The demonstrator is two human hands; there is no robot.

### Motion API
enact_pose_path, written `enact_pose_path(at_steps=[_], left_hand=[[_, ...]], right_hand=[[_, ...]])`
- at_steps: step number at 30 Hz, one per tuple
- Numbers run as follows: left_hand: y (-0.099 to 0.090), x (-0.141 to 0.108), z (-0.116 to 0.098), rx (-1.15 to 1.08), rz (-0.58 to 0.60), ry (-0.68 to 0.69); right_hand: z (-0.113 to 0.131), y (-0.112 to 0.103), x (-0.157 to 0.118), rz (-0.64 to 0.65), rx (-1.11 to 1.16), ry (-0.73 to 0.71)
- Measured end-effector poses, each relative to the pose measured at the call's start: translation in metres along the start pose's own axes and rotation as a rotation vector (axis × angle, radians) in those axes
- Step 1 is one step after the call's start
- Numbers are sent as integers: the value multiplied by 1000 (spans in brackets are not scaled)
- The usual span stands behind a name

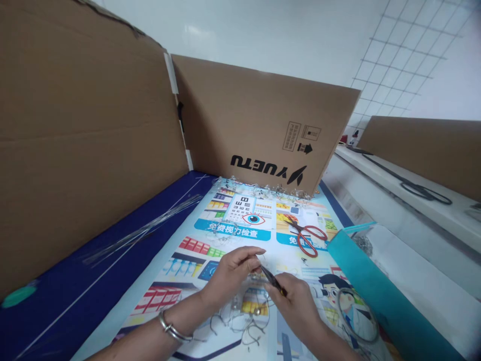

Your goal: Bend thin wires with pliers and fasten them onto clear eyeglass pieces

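Forearm (141,342) close up, bangle (175,332) on it, and out ahead my left hand (230,275) curls its fingers narrow, seemingly on fine wire (257,274), the contact itself mostly hidden. My right hand (296,301) wraps the dark pliers (272,282), their tips right beside my left fingertips. Wire like this looks feather-light, springy, easily bent: best pinched close to the pliers' tips, away from the loose ends.

Cardboard panels (225,115), wall grid (396,68), blue tabletop (56,293)
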State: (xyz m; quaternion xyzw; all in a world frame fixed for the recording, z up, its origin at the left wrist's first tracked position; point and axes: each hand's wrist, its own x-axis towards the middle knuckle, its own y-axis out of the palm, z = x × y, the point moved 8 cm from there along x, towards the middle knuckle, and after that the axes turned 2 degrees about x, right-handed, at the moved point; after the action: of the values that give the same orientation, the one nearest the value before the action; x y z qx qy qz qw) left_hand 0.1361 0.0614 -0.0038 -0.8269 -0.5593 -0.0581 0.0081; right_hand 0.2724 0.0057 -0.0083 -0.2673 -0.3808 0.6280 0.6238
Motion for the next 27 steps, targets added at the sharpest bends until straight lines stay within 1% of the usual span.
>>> enact_pose_path(at_steps=[3, 7, 11, 13, 15, 17, 19, 22, 24, 27], left_hand=[[-1, 1, 0, -4, 3, -17], [-2, 2, -3, 15, 4, -3], [-6, 3, -6, 13, -26, -6], [-7, 2, -7, 11, -36, 9], [-8, 1, -9, 15, -42, 44], [-9, 1, -11, 23, -51, 79], [-10, 1, -12, 23, -62, 99], [-8, 1, -12, -5, -67, 103], [-6, 1, -11, -36, -65, 102], [-4, -1, -11, -71, -58, 97]], right_hand=[[1, 1, 0, 26, 10, 21], [-1, 2, 0, 44, 48, 58], [-1, 3, -1, 61, 99, 67], [-2, 6, -3, 104, 231, 113], [-4, 18, -8, 242, 499, 221], [1, 33, -17, 407, 808, 335], [11, 42, -24, 509, 1037, 402], [22, 47, -29, 562, 1194, 402], [26, 50, -30, 575, 1239, 383], [26, 54, -31, 556, 1271, 391]])
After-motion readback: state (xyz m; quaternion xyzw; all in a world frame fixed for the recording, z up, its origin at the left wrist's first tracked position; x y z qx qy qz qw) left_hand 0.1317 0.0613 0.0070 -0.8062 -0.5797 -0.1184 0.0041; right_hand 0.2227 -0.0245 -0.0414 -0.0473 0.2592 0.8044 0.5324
